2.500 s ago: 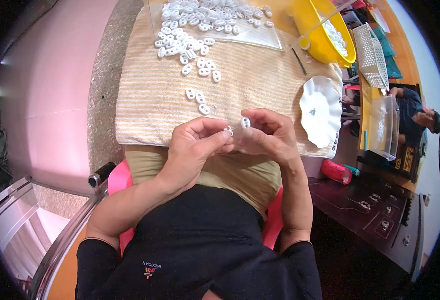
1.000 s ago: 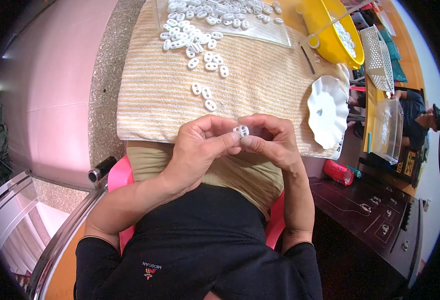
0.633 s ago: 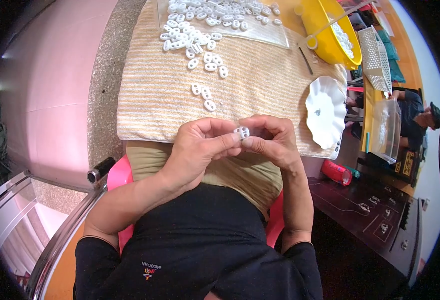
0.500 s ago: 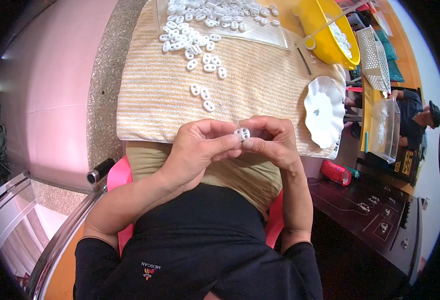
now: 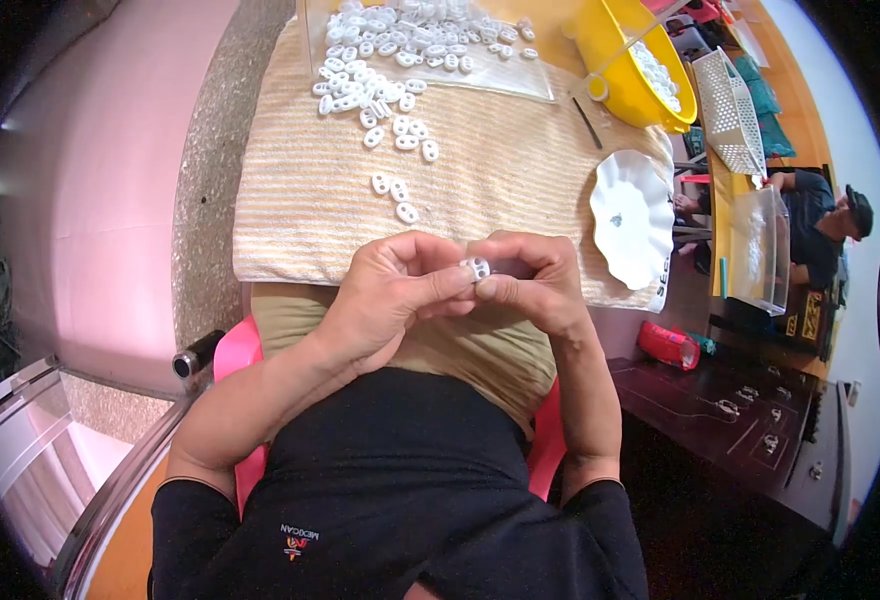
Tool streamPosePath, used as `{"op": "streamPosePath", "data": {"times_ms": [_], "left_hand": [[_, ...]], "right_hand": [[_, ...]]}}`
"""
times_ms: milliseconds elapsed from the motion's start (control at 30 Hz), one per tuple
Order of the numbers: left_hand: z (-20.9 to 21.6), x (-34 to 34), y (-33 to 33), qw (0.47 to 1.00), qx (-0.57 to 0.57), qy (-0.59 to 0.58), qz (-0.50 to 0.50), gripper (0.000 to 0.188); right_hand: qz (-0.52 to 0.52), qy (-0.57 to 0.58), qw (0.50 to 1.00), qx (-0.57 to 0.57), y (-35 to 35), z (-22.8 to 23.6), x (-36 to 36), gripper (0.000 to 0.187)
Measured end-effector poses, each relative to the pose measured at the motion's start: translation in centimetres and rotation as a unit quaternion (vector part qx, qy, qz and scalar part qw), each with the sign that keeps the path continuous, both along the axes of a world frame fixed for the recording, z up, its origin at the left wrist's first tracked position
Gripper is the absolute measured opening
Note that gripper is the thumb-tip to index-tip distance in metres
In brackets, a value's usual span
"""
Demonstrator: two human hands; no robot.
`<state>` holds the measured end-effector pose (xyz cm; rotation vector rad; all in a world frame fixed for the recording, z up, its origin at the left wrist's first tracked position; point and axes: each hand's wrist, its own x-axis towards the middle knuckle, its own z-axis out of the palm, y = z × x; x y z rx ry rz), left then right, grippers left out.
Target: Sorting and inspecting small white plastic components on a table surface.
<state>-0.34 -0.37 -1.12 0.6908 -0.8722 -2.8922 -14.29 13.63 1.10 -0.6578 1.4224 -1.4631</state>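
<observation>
Above my lap, just off the cloth's near edge, both hands meet fingertip to fingertip around a small white two-hole plastic piece (image 5: 479,268). My left hand (image 5: 395,285) pinches it from the left between thumb and fingers. From the other side my right hand (image 5: 538,285) grips it too, its thumb along the lower edge. Fingers cover part of the piece. Beyond them, several loose pieces of the same kind (image 5: 407,212) lie on the striped towel (image 5: 510,185). Farther back is a larger pile of them (image 5: 360,85), spreading into a clear plastic tray (image 5: 520,82).
At the right stands a white wavy-rimmed dish (image 5: 640,230) with a small dark thing in it. Behind it are a thin dark stick (image 5: 587,122) and a yellow basin (image 5: 605,60) holding white pieces. Another person (image 5: 815,225) sits at a table on the far right.
The table and its things have shifted slightly left and up in view. My hands stay together on the piece, which appears slightly turned.
</observation>
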Motion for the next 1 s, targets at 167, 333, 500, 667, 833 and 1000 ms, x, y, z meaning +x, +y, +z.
{"op": "streamPosePath", "data": {"times_ms": [167, 333, 500, 667, 833, 1000], "left_hand": [[-0.5, -0.1, -0.2, 0.999, 0.04, 0.026, -0.025, 0.015], [-0.5, 0.0, -0.3, 0.995, 0.069, 0.056, -0.042, 0.015], [0.2, 0.2, -0.4, 0.994, 0.085, 0.058, -0.041, 0.014], [0.2, 0.4, -0.3, 0.993, 0.091, 0.072, -0.037, 0.014], [-0.1, 0.4, -0.1, 0.993, 0.075, 0.089, -0.036, 0.012], [0.6, 0.5, -0.2, 0.992, 0.068, 0.097, -0.046, 0.012]], "right_hand": [[-0.002, 0.009, 0.999, -0.054, -0.3, 0.3, 0.2, 0.028], [0.016, 0.004, 0.995, -0.1, -0.2, 0.3, 0.2, 0.028], [0.04, 0.048, 0.987, -0.148, 0.1, -0.2, 0.0, 0.028], [-0.019, 0.044, 0.989, -0.138, -0.2, 0.4, 1.0, 0.034], [-0.031, 0.002, 0.989, -0.143, -0.2, 1.0, 1.6, 0.034], [-0.034, 0.012, 0.989, -0.142, -0.2, 0.6, 1.7, 0.033]]}}
